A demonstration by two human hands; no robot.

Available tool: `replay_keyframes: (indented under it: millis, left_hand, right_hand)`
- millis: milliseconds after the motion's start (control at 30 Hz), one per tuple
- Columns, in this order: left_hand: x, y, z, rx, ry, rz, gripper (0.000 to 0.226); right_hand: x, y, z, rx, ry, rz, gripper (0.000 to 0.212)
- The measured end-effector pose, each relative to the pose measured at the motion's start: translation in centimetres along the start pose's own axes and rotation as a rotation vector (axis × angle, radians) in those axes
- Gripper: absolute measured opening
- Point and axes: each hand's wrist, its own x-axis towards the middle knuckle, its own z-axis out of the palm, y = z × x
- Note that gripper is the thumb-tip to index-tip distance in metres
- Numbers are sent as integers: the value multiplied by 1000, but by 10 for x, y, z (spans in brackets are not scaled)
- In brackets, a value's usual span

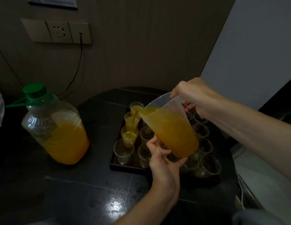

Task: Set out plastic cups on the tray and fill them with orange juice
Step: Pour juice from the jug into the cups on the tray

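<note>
Left hand (164, 161), nearest the viewer, cups the base of the clear jug (170, 127), thumb and fingers curled round it; right hand (192, 96) grips the handle by the rim. Jug tilted, long axis rising leftward from the left palm, spout pointing left, orange juice stream (135, 116) entering a plastic cup (131, 122) on the tray (125, 167) beyond the left hand

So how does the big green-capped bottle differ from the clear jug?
The big clear plastic bottle with a green cap stands upright and capped; the clear plastic jug is tilted, open-topped, pouring. Nothing touches the bottle; the right hand and left hand hold the jug. Both contain orange juice.
</note>
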Motion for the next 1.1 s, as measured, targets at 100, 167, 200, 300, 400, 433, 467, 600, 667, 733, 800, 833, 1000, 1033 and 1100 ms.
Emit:
replay_keyframes:
  millis: [100,167,200,300,400,433,467,600,667,733,800,833,1000,1033,1100]
  left_hand:
    - [-1,0,0,-2,-11,2,46]
    - [-1,0,-1,2,-12,2,46]
    - [-1,0,-1,1,-11,3,46]
    - [1,0,-3,-10,-5,-2,46]
    - [2,0,-4,-3,-11,0,46]
    - [2,0,-5,-5,-12,0,46]
    - [2,0,-5,-6,-11,-1,46]
    - [0,1,-3,-18,-5,-10,45]
    - [0,2,-3,-22,-6,-10,45]
    - [0,1,-4,-17,-12,-10,45]
    - [0,1,-4,-18,-12,-13,46]
    - [0,1,-4,-18,-11,-14,46]
    - [-1,1,-5,-14,-11,-14,46]
    - [0,1,-6,-12,-14,-13,47]
    - [0,1,-6,-15,-14,-11,47]
  right_hand:
    - [0,0,0,-1,-7,-9,13]
    - [-1,0,0,-5,-5,-12,12]
    - [-1,-1,0,-6,-4,-15,12]
    - [-1,-1,2,-25,3,-17,12]
    - [0,-1,3,-36,7,-10,13]
    - [0,-1,3,-34,9,-11,13]
    - [1,-1,3,-28,9,-12,12]
    - [0,-1,3,-17,4,-13,12]
    - [-1,-1,2,-9,3,-15,12]
    - [-1,0,2,2,4,-17,11]
    - [-2,0,3,-3,7,-22,10]
    - [-2,0,3,-9,6,-22,10]
    - [-1,1,4,-27,10,-29,17]
    - [0,1,4,-28,8,-30,19]
    - [0,1,4,-31,7,-27,19]
